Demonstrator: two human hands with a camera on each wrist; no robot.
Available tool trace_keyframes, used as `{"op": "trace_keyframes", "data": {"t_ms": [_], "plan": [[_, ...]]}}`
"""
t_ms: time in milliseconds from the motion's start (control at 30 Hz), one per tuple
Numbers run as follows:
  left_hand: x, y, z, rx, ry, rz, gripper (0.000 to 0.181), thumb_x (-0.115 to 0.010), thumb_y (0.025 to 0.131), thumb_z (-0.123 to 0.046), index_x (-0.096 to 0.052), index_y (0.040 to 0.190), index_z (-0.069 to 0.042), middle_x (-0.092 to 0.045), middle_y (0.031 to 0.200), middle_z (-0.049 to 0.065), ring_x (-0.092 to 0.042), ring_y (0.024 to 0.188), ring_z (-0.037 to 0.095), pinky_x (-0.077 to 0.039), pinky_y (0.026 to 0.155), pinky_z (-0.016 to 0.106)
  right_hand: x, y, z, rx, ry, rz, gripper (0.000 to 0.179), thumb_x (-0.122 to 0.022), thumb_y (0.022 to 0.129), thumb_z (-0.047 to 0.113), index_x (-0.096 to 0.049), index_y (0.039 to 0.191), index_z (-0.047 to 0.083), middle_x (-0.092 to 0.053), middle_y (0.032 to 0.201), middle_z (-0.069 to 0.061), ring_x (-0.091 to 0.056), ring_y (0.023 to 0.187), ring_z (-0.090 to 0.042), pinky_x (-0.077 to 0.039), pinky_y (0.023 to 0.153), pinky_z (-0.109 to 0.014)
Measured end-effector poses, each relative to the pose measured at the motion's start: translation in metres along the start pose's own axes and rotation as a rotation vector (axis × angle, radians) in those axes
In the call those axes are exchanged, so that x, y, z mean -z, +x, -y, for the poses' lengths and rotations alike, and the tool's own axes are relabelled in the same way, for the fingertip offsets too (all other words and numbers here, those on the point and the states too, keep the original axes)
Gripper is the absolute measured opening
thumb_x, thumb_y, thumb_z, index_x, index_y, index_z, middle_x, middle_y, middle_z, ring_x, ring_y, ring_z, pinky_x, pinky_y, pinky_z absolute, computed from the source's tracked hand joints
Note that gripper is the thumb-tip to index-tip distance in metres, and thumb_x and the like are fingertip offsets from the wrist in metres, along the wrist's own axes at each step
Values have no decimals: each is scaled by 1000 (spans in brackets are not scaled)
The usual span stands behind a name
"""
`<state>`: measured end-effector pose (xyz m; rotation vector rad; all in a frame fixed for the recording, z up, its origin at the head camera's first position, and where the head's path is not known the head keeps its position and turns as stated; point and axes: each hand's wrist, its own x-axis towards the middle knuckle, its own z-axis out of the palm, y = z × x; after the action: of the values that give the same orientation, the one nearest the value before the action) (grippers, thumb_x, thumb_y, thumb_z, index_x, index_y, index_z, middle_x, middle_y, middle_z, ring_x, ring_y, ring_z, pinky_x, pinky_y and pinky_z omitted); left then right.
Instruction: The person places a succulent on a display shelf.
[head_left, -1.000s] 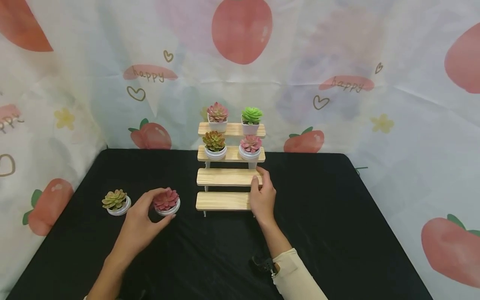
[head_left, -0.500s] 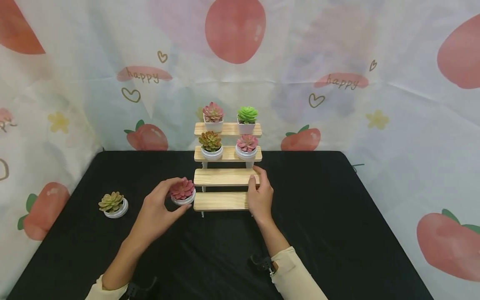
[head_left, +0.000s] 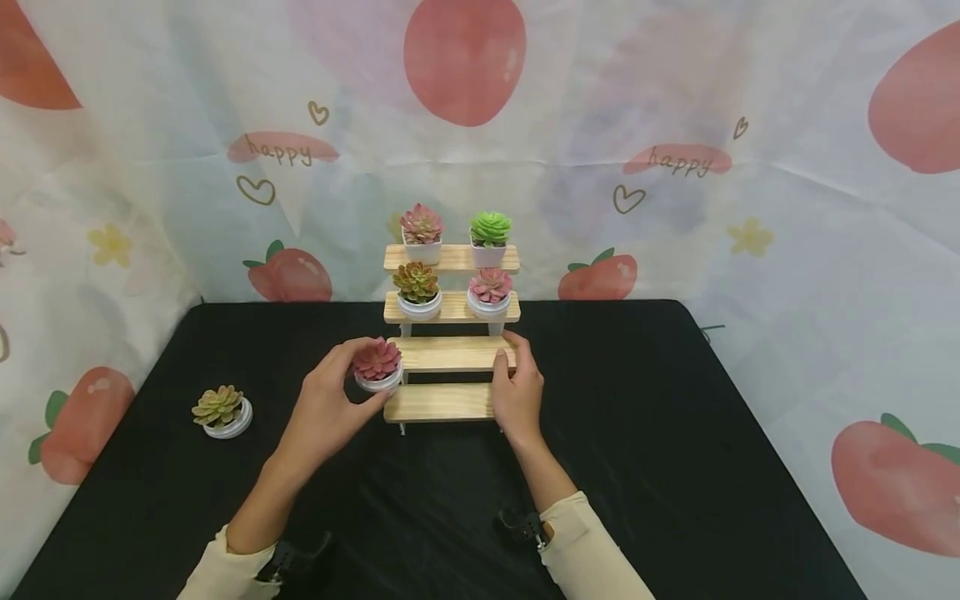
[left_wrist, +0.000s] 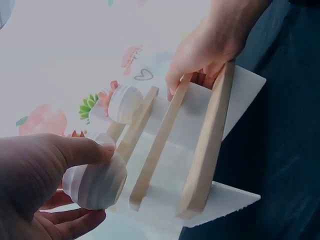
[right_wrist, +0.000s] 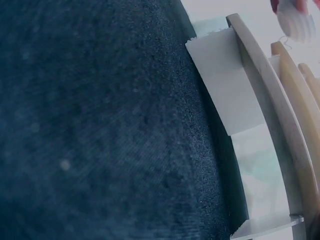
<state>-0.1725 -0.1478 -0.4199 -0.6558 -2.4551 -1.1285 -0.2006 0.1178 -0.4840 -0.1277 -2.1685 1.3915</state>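
My left hand (head_left: 326,408) holds a dark pink succulent (head_left: 377,360) by its white ribbed pot (left_wrist: 97,182), thumb and fingers on opposite sides. In the head view it is at the left end of the second-lowest board of a four-step wooden stand (head_left: 442,402); the left wrist view shows the pot apart from the boards. With thumb in front and fingers curled behind, my right hand (head_left: 519,392) grips the right ends of the two lower boards. The right wrist view catches the stand's white side panel (right_wrist: 225,80); the right hand itself is hardly visible there.
Two succulents in square pots, one pink (head_left: 422,229) and one bright green (head_left: 490,229), stand on the top board. Below them are a brownish-green succulent (head_left: 417,285) and a pink one (head_left: 490,287). A yellow-green succulent (head_left: 219,407) sits tilted on the black tablecloth (head_left: 660,433).
My left hand has carried the dark pink succulent right and upward, from the tablecloth to the stand's left side. My right hand keeps its grip on the stand.
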Motion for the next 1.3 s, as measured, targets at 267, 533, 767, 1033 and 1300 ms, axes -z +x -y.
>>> {"op": "trace_keyframes", "data": {"t_ms": [267, 533, 767, 1033, 1300], "plan": [[-8, 12, -6, 3, -21, 17, 72, -95, 74, -6, -59, 136, -7, -63, 125, 9, -59, 112, 25, -52, 94, 49, 0, 0, 1, 1, 2, -1, 31, -56, 105, 16, -64, 135, 13, -70, 116, -9, -57, 63, -19, -47, 62, -40], [-19, 22, -10, 8, -48, 26, 71, -95, 74, -6, -59, 135, -6, -63, 125, 11, -59, 114, 26, -49, 98, 48, 0, 1, 1, 2, 3, 1, 31, -55, 106, 15, -64, 135, 12, -70, 119, -9, -58, 63, -20, -48, 63, -41], [-25, 28, -11, 4, -57, 37, 70, -94, 75, -7, -59, 136, -8, -62, 128, 10, -59, 116, 25, -48, 99, 48, 0, 0, 3, -2, -6, 0, 31, -55, 106, 15, -64, 135, 12, -69, 123, -9, -61, 70, -22, -49, 68, -42], [-33, 34, -13, 4, -62, 52, 68, -94, 76, -8, -59, 135, -11, -62, 126, 9, -59, 112, 23, -55, 85, 47, 0, -1, 2, -12, -2, 7, 31, -55, 105, 15, -64, 135, 13, -69, 127, -7, -60, 73, -23, -49, 69, -42], [-38, 37, -15, 24, -65, 79, 67, -93, 77, -8, -59, 136, -12, -60, 128, 9, -59, 115, 23, -56, 86, 44, 2, -1, 3, -11, 3, 11, 32, -55, 105, 15, -63, 136, 13, -68, 127, -7, -60, 70, -22, -49, 67, -42]]}}
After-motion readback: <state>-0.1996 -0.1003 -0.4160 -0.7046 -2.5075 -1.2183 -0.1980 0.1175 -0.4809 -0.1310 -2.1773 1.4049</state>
